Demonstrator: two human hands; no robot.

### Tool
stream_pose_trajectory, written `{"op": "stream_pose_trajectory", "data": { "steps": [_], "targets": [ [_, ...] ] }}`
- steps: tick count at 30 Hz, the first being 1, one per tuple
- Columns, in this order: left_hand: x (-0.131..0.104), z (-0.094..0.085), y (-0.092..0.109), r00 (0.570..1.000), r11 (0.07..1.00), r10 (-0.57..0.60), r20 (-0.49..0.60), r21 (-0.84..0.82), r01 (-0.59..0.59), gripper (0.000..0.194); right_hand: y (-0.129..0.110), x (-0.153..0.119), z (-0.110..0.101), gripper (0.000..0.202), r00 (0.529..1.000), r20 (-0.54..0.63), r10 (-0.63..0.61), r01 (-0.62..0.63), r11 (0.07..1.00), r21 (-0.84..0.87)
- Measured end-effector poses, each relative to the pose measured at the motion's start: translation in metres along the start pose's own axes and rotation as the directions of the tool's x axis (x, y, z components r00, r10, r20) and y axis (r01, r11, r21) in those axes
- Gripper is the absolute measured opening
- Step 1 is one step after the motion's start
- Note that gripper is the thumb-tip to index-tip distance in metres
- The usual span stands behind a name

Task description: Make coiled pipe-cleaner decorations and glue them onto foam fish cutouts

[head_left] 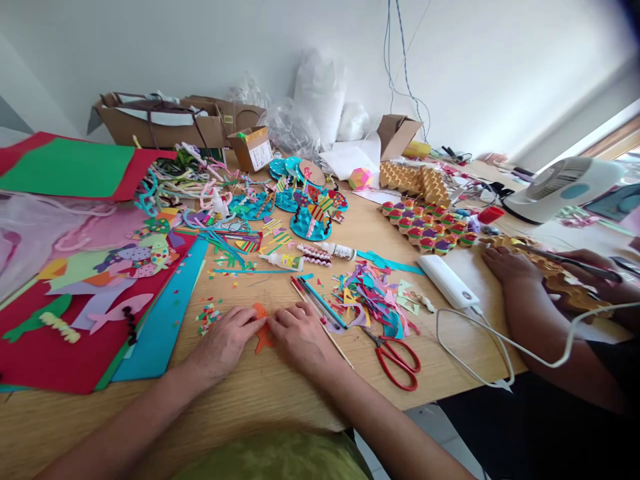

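An orange fish-shaped paper cutout (262, 337) lies on the table between my two hands. My left hand (225, 340) has its fingers together, the tips pressing the cutout's left edge. From the other side, the bent fingers of my right hand (300, 337) touch its right edge, and their tips are partly hidden. Small coloured paper bits (207, 317) lie just beyond my left hand. Beside my right hand are a blue pen (325, 303), a thin wooden stick (343, 353) and scissors with red handles (399, 363).
Paper shreds (375, 293), glue bottles (283, 261) and a white power bank (447, 282) with a looping cable lie ahead. Coloured sheets (75, 353) are stacked at left. At right, a co-worker's hand (510, 263) rests on egg-carton card, near dark-bladed scissors and a fan (560, 187).
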State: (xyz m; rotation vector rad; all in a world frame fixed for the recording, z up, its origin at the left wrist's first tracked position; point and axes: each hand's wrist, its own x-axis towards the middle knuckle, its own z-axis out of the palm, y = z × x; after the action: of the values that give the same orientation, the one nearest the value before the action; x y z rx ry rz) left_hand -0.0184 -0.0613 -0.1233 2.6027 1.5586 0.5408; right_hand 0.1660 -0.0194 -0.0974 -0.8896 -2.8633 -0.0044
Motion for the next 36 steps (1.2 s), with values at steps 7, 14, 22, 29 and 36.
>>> {"op": "stream_pose_trajectory", "data": {
  "steps": [7,14,22,29,36],
  "targets": [
    [0.008,-0.004,0.003,0.999,1.000,-0.027,0.045,-0.010,0.028,0.039,-0.002,0.003,-0.003,0.015,0.999,0.042,-0.030,0.031,0.999,-0.029],
    [0.002,-0.005,-0.006,0.999,0.989,-0.040,0.036,-0.138,0.044,0.048,-0.002,0.003,-0.002,0.013,0.997,0.071,-0.011,0.011,1.000,-0.002],
    [-0.002,-0.008,-0.006,0.997,0.992,-0.038,0.071,-0.121,0.046,0.049,-0.005,0.004,-0.013,0.015,0.993,0.119,0.028,-0.032,0.999,0.029],
    [0.004,-0.004,0.001,0.998,0.999,-0.031,0.061,-0.014,0.032,0.037,-0.006,0.004,-0.011,0.017,0.992,0.116,0.041,-0.044,0.999,0.030],
    [-0.004,-0.011,-0.006,0.998,0.989,-0.038,0.048,-0.142,0.044,0.046,-0.005,0.005,-0.011,0.015,0.991,0.121,0.059,-0.067,0.996,0.065]
  ]
}}
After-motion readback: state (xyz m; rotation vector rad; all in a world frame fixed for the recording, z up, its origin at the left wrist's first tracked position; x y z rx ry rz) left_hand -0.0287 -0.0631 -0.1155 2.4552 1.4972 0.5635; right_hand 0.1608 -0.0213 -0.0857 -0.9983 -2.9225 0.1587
